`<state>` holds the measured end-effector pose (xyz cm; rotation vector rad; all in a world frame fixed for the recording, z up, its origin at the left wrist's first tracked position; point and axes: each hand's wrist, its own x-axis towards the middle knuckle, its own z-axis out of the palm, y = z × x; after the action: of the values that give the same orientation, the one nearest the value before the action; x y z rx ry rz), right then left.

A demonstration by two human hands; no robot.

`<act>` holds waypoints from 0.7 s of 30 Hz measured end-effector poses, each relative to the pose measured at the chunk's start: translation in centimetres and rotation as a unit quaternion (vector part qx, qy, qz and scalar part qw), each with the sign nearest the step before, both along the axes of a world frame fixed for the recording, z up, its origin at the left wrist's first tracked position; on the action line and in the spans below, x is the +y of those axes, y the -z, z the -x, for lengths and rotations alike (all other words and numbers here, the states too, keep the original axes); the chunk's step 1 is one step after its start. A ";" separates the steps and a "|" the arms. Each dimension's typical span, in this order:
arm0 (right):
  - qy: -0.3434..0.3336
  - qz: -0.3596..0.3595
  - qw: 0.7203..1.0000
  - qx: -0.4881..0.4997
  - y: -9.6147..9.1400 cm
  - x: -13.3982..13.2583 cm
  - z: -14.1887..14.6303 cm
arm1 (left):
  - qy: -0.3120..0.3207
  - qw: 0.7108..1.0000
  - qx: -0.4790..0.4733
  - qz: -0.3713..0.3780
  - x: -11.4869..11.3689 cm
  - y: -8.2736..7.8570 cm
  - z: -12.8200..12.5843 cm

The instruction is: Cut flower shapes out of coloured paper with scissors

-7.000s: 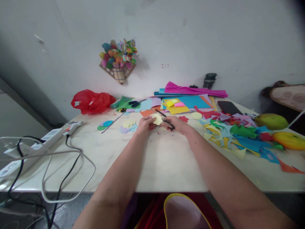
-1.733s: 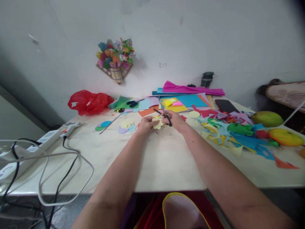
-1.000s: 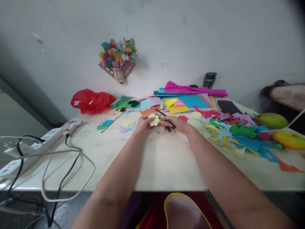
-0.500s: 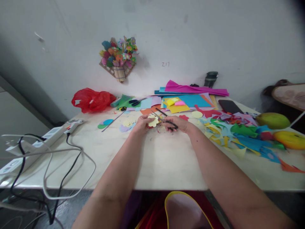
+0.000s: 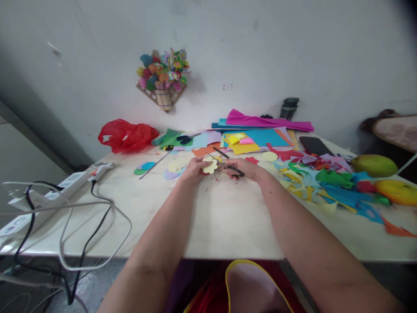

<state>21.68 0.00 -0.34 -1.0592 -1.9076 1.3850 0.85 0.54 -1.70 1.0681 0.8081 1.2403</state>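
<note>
My left hand [image 5: 193, 169] pinches a pale yellow paper flower shape [image 5: 210, 165] just above the white table [image 5: 221, 217]. My right hand [image 5: 248, 169] grips black-handled scissors [image 5: 228, 163], whose blades point left and away, meeting the flower's right edge. Both hands sit close together at the table's middle. Small paper snippets lie under them.
Colored paper sheets [image 5: 257, 137] and a second pair of scissors [image 5: 185, 139] lie behind. Paper scraps [image 5: 325, 182], a black phone [image 5: 314, 145] and mangoes [image 5: 373, 165] fill the right. Cut circles [image 5: 145, 167], a red bag [image 5: 125, 135], a power strip with cables [image 5: 65, 191] sit left.
The scissors swung from upright down to a flatter angle at the flower's edge. My left hand has turned the flower a little between cuts. Both hands stayed in place.
</note>
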 end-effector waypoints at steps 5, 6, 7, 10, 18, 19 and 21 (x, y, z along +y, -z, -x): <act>0.011 0.007 1.000 0.004 0.1 0.1 0.1 | 0.002 1.000 0.000 0.001 -0.1 -0.1 0.0; 0.010 0.007 1.000 0.005 0.1 0.1 0.1 | 0.003 1.000 0.000 0.001 -0.1 -0.1 0.0; 0.008 0.005 1.000 0.004 0.1 0.1 0.1 | 0.004 1.000 0.000 0.000 -0.1 -0.1 0.0; 0.003 -0.003 1.000 -0.001 0.1 0.1 0.1 | 0.009 1.000 -0.001 -0.001 0.0 0.0 0.1; 0.009 0.026 0.999 0.019 0.1 0.2 0.1 | 0.021 1.000 -0.001 -0.004 -0.1 -0.1 0.0; 0.008 0.028 0.999 0.022 0.1 0.3 0.0 | 0.021 1.000 0.000 -0.004 -0.2 -0.2 0.0; 0.002 0.030 0.999 0.028 0.1 0.3 0.0 | 0.016 1.000 0.005 0.000 -0.2 -0.2 0.0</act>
<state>21.65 0.32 -0.48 -1.0416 -1.8338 1.4630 0.89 0.32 -1.51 1.0845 0.7960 1.2079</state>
